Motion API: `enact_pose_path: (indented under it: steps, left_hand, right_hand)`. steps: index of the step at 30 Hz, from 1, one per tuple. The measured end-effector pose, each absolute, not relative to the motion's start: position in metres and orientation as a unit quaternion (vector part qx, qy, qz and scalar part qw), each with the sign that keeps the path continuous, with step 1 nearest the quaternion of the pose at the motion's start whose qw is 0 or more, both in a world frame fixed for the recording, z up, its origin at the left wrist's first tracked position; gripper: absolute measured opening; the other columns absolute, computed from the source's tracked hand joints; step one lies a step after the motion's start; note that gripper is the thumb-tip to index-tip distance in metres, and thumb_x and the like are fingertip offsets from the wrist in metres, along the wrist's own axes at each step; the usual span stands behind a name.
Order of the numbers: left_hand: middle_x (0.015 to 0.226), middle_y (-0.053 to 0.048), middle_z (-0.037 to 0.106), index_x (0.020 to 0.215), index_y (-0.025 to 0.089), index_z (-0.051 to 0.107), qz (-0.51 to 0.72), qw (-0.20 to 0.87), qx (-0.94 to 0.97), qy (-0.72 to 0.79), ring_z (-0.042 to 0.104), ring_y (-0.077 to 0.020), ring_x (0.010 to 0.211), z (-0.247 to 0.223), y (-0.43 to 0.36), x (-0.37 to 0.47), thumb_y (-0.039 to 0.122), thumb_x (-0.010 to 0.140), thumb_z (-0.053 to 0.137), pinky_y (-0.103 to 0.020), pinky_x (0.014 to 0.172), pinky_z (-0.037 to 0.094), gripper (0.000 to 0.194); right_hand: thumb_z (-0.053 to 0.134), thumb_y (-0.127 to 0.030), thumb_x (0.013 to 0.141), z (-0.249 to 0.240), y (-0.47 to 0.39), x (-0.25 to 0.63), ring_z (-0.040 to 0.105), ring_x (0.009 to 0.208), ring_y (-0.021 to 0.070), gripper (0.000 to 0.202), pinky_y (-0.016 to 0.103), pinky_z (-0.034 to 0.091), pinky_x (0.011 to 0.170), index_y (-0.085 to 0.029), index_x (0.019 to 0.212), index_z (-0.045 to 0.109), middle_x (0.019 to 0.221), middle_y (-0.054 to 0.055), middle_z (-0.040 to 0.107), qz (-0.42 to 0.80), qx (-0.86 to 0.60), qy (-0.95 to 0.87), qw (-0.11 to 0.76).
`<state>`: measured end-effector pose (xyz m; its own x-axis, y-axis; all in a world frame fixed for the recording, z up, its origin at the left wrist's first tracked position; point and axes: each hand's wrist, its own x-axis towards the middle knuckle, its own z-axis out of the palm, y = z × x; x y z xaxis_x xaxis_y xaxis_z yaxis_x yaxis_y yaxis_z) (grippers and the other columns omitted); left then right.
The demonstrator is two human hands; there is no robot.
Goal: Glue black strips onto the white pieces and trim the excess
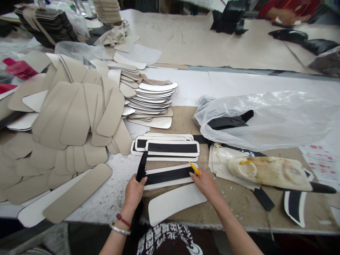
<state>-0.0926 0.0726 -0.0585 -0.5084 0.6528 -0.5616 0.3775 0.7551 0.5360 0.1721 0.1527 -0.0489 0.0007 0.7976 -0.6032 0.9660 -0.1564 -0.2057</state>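
My left hand (136, 189) is closed on a black strip (142, 164), a long dark band that bends up at the left end of a white curved piece. My right hand (205, 184) grips a slim yellow pointed tool (195, 168), its thumb touching the right end of the same piece. Between my hands lies this white-edged piece with a black band (170, 177) along its middle. Just beyond it are several similar banded pieces (172, 148), overlapping. Closer to me rests a plain white curved piece (176, 203).
Many beige curved pieces (75, 113) are heaped on the left. A fanned stack of white pieces (154, 97) stands behind. A clear plastic bag (278, 120) holding dark strips lies at right, near a stained board (276, 171) with a pot. Across the table, a person's hands (285, 16) show.
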Motion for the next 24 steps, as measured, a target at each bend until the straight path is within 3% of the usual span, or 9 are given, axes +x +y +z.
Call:
enact_pose_path:
  steps: [9, 13, 20, 24]
  left_hand:
    - [0.079, -0.011, 0.066, 0.087, 0.014, 0.059, 0.214, 0.412, 0.298, 0.834, 0.060, -0.0253, 0.078, -0.057, 0.071, -0.096, 0.040, 0.069, 0.055, -0.033, 0.069, 0.043, 0.032]
    - [0.087, -0.009, 0.066, 0.094, 0.014, 0.059, 0.289, 0.430, 0.260, 0.815, 0.059, -0.0227, 0.083, -0.054, 0.063, -0.095, 0.041, 0.066, 0.060, -0.031, 0.073, 0.044, 0.039]
    - [0.073, -0.003, 0.063, 0.081, 0.013, 0.060, 0.370, 0.423, 0.162, 0.811, 0.056, -0.0169, 0.070, -0.055, 0.052, -0.090, 0.040, 0.056, 0.070, -0.027, 0.067, 0.043, 0.038]
    - [0.069, -0.002, 0.064, 0.078, 0.014, 0.062, 0.340, 0.432, 0.166, 0.818, 0.056, -0.0173, 0.068, -0.052, 0.056, -0.089, 0.039, 0.055, 0.070, -0.026, 0.064, 0.042, 0.036]
  right_hand:
    - [0.040, -0.042, 0.083, -0.053, 0.151, 0.173, 0.055, 0.068, 0.0176, 0.028, 0.025, 0.030, 0.055, -0.019, 0.083, 0.055, 0.074, 0.003, 0.060, -0.306, 0.688, 0.642, 0.142]
    - [0.039, -0.044, 0.082, -0.054, 0.150, 0.173, 0.056, 0.069, 0.0185, 0.029, 0.026, 0.030, 0.055, -0.020, 0.082, 0.055, 0.073, 0.003, 0.060, -0.306, 0.692, 0.638, 0.143]
    - [0.042, -0.045, 0.080, -0.049, 0.153, 0.172, 0.056, 0.070, 0.0189, 0.028, 0.026, 0.027, 0.053, -0.021, 0.079, 0.056, 0.073, 0.003, 0.060, -0.295, 0.697, 0.635, 0.155]
    - [0.045, -0.046, 0.077, -0.043, 0.152, 0.177, 0.055, 0.067, 0.0180, 0.028, 0.025, 0.027, 0.052, -0.021, 0.071, 0.056, 0.070, 0.002, 0.059, -0.298, 0.714, 0.618, 0.140]
